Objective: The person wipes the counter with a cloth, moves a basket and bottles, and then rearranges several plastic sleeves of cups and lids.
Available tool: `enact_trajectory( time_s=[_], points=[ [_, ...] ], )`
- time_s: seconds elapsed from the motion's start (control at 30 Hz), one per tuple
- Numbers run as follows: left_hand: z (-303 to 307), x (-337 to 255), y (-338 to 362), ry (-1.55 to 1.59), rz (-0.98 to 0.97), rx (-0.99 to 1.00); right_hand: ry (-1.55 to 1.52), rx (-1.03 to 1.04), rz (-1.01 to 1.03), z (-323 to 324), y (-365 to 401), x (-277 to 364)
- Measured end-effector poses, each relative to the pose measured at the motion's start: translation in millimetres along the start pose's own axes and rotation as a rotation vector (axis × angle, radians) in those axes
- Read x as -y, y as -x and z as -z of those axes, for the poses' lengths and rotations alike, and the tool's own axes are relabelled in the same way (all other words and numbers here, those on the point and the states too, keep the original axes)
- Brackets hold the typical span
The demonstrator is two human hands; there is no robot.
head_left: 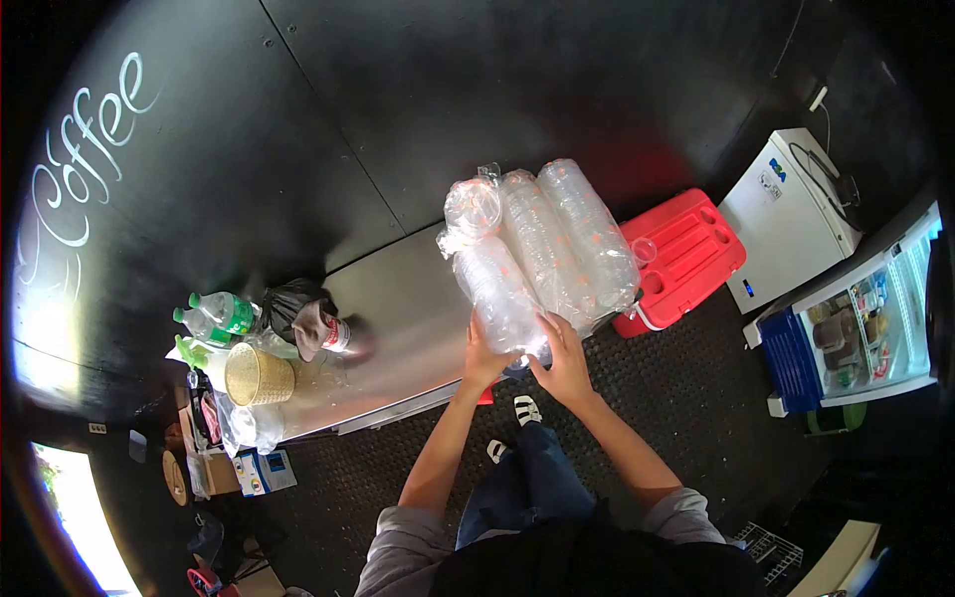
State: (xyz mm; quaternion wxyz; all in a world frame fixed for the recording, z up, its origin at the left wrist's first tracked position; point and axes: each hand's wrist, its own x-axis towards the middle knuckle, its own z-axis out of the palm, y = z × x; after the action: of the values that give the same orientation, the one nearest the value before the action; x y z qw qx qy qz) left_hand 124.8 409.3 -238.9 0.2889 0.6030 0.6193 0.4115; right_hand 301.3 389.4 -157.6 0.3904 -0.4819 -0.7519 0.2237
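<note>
Both my hands are at the near end of a plastic-wrapped sleeve of clear cups (493,284), which lies on the steel counter (403,308). My left hand (485,355) is wrapped round its left side. On the other side my right hand (563,363) grips the same end, with the thumb toward the middle. Two longer sleeves of clear cups with orange prints, a middle one (547,244) and a right one (589,224), lie alongside. Beyond the held sleeve, the bag's far end (473,206) bulges with more clear plastic.
To the right sits a red cooler (688,249) with a clear cup (645,250) on its lid, near a white freezer (786,214) and an open chest fridge (856,328). Bottles (224,313), a cap (313,328) and a woven basket (259,376) stand at the counter's left.
</note>
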Motion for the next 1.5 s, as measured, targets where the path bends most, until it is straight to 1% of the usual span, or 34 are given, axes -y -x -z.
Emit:
enact_trajectory(
  time_s=[0.03,0.07,0.1,0.13,0.17,0.2,0.23,0.27,0.33,0.37,0.4,0.43,0.47,0.5,0.57,0.6,0.67,0.7,0.77,0.8,0.83,0.9,0.97,1.03,1.13,1.2,1.23,1.3,1.33,1.4,1.47,1.5],
  points=[
    [0,11,2,0.206,-0.017,0.046,0.004,0.057,-0.016,2,1,-2],
    [1,10,1,0.410,-0.035,0.093,0.005,0.051,-0.019,2,0,-6],
    [1,9,0,0.408,-0.036,0.099,-0.024,0.064,-0.068,-1,-1,-11],
    [1,9,-2,0.285,-0.002,0.138,-0.055,0.078,-0.118,-5,-2,-15],
    [3,3,-4,0.163,0.031,0.175,-0.057,0.076,-0.119,-8,-3,-16],
    [5,-6,-9,0.162,0.030,0.176,-0.027,0.084,-0.152,-10,-4,-16],
    [5,-14,-14,0.093,0.013,0.213,0.002,0.092,-0.187,-12,-5,-16],
    [5,-19,-15,0.024,-0.002,0.251,0.002,0.092,-0.189,-13,-5,-16],
    [14,-25,-14,0.044,-0.022,0.272,0.024,0.006,-0.144,-14,-8,-17],
    [16,-23,-13,0.066,-0.041,0.294,0.022,0.004,-0.143,-13,-8,-15],
    [15,-18,-11,0.064,-0.042,0.296,0.103,0.018,-0.106,-11,-6,-13],
    [14,-13,-9,0.333,0.028,0.268,0.183,0.032,-0.071,-9,-3,-11],
    [13,-9,-6,0.601,0.099,0.236,0.182,0.030,-0.075,-7,-2,-8],
    [11,-5,-4,0.600,0.099,0.241,0.234,0.046,-0.055,-4,0,-5],
    [9,-5,-3,0.718,0.170,0.061,0.289,0.059,-0.036,0,3,-2],
    [10,-9,-7,0.719,0.168,0.063,0.326,0.044,-0.018,1,5,-2],
    [13,-13,-18,0.648,0.377,-0.136,0.367,0.029,-0.002,4,6,-2],
    [13,-14,-26,0.651,0.377,-0.134,0.384,0.028,0.007,5,6,-1],
    [13,-12,-44,0.668,0.460,-0.183,0.401,0.028,0.014,4,6,-2],
    [11,-2,-52,0.642,0.525,-0.123,0.356,0.085,0.009,2,4,-4],
    [6,7,-59,0.644,0.526,-0.123,0.311,0.142,0.003,-1,3,-5],
    [2,4,-68,0.532,0.394,-0.099,0.268,0.167,-0.004,-6,0,-2],
    [-7,-8,-69,0.534,0.373,-0.092,0.226,0.186,-0.012,-11,-3,-4],
    [-11,-19,-68,0.535,0.359,-0.085,0.231,0.139,-0.020,-20,-3,-12],
    [-13,-14,-69,0.609,0.373,-0.099,0.215,0.151,-0.062,-24,-5,-20],
    [-2,-11,-62,0.642,0.428,-0.067,0.210,0.158,-0.070,-26,-6,-21],
    [3,-10,-54,0.642,0.429,-0.070,0.208,0.164,-0.082,-27,-6,-21],
    [18,-16,-29,0.791,0.529,-0.047,0.204,0.162,-0.086,-29,-5,-24],
    [26,-17,-19,0.789,0.529,-0.047,0.201,0.158,-0.090,-31,-4,-25],
    [39,-10,2,0.626,0.582,0.162,0.184,0.129,-0.083,-34,-5,-26],
    [27,22,18,0.608,0.554,0.193,0.169,0.106,-0.073,-37,-6,-26],
    [24,25,20,0.590,0.521,0.225,0.135,0.087,-0.054,-39,-7,-25]
  ],
)
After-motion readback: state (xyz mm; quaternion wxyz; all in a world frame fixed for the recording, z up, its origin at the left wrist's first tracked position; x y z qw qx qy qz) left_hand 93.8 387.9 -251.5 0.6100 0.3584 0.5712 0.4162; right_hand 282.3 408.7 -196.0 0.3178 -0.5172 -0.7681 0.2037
